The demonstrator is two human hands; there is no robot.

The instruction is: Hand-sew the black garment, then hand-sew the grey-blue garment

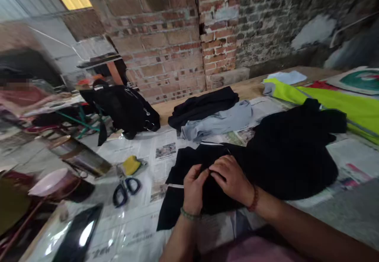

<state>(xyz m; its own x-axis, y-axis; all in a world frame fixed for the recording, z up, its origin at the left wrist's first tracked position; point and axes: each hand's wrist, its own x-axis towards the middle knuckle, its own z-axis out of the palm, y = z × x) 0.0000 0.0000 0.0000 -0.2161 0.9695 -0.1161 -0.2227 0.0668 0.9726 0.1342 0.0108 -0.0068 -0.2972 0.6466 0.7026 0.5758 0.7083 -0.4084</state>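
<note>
Black cloth [174,204] with a white stripe lies across the newspaper-covered table in front of me. My left hand [194,187] pinches a bit of this cloth between thumb and fingers. Close beside it, my right hand [231,179] has its fingers bent and pressed onto the same fabric. Some thin dark thing pokes up past the right knuckles, too small to make out. To the right spreads a bulky black garment [290,155], touching the cloth or part of it; I cannot tell which.
Scissors [126,191] and a yellow object [131,164] lie left. Farther left are a phone-like black slab [78,234], a metal cylinder [79,155] and a pink-topped container [56,183]. Behind are a black bag [124,108], folded grey cloth [219,121], a yellow vest [331,100] and an iron [359,80]. A person sits far left.
</note>
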